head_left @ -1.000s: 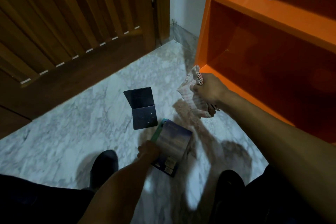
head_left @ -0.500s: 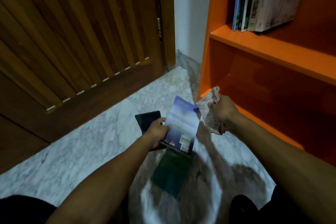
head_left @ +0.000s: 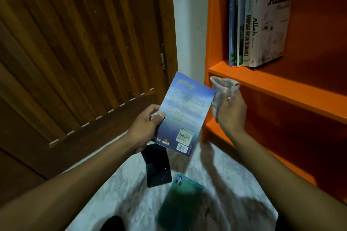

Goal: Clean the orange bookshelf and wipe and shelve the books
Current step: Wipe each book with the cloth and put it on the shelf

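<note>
My left hand (head_left: pixel 148 125) grips a blue paperback (head_left: pixel 185 110) by its left edge, back cover up, raised in front of the orange bookshelf (head_left: pixel 262 78). My right hand (head_left: pixel 231 112) holds a bunched pale cloth (head_left: pixel 221 90) just to the right of the book, at the shelf's front edge. A green book (head_left: pixel 180 206) lies flat on the marble floor below. Several books (head_left: pixel 257 24) stand upright on the upper shelf at its left end.
A dark folded case (head_left: pixel 157 165) sits on the marble floor (head_left: pixel 131 197) next to the green book. A slatted wooden door (head_left: pixel 75 52) fills the left side. The lower shelf compartment (head_left: pixel 300 137) holds nothing visible. A dark shoe tip (head_left: pixel 112 223) shows at the bottom.
My left hand has lifted the blue book from the floor up to shelf height, uncovering the green book beneath. My right hand rose with the cloth beside it.
</note>
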Motion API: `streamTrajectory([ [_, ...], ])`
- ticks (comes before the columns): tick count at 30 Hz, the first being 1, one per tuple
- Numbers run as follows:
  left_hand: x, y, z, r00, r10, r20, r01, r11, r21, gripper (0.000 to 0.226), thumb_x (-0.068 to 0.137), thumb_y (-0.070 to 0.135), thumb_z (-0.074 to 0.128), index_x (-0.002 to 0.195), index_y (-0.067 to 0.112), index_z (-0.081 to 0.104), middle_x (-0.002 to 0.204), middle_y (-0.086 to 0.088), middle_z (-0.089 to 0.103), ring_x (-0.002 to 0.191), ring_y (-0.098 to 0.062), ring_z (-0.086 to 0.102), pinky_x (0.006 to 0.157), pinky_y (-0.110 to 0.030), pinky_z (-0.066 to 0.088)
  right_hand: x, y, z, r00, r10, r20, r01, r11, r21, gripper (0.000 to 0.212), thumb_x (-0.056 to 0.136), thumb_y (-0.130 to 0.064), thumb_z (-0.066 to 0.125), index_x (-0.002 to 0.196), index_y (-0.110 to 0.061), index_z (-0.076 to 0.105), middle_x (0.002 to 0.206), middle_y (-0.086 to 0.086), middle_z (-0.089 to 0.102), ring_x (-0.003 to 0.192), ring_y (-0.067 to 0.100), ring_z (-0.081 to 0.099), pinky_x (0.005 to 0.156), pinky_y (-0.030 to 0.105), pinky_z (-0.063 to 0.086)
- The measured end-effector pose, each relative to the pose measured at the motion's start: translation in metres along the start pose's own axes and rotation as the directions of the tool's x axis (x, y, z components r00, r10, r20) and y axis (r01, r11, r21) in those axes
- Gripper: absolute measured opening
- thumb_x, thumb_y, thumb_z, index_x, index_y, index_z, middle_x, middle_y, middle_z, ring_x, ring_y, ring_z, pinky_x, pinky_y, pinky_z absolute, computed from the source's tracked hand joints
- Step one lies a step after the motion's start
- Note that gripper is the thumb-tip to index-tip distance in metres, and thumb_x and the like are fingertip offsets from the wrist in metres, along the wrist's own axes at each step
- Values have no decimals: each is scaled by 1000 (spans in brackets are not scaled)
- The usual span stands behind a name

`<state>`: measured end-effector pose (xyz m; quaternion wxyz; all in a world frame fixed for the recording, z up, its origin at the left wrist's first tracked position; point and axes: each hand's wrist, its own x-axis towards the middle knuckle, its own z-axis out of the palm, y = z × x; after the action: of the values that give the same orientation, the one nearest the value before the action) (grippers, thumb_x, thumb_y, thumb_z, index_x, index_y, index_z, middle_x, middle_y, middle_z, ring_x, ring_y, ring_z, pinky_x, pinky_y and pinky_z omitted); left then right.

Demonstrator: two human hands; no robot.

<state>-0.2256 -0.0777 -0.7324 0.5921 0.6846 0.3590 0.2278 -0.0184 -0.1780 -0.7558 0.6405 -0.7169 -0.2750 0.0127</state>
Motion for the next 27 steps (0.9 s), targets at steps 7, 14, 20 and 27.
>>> streamTrajectory([
  [7, 5, 9, 9, 997, 35, -64, -50, 963, -265, 10, 104, 16, 46, 102, 17, 55, 85, 0, 74, 71, -20, 69, 65, -35, 55, -42, -2, 15, 861, -303, 410, 402, 897, -183, 77, 72, 24, 49, 139, -12, 54, 148, -7, 36, 143, 11, 19, 122, 48, 19],
  [14, 27, 2, -14, 969, -81, -233, 0, 945, -328, 15, 106, 23, 44, 99, 22, 58, 99, -3, 72, 76, -22, 68, 66, -41, 57, -81, 11, 25, 591, -547, 592, 681, 732, -3, 41, 83, -1, 46, 117, -13, 67, 128, 10, 67, 131, 11, 48, 107, 44, 35],
  [20, 26, 1, -33, 961, -50, -274, 2, 985, -173, 16, 106, 28, 43, 101, 20, 56, 93, -2, 70, 71, -21, 65, 59, -35, 53, -93, 7, 24, 650, -261, 714, 307, 949, 67, 28, 101, -12, 39, 115, -21, 61, 106, -4, 68, 87, 3, 67, 67, 23, 55],
  [27, 4, 0, -31, 991, -29, -128, 30, 1000, 6, 18, 106, 27, 44, 100, 18, 59, 97, -9, 72, 80, -25, 68, 70, -37, 52, -23, -14, 21, 821, 462, 337, -572, 670, 474, 19, 96, 0, 58, 114, 1, 63, 96, 20, 72, 71, 22, 73, 60, 33, 61],
])
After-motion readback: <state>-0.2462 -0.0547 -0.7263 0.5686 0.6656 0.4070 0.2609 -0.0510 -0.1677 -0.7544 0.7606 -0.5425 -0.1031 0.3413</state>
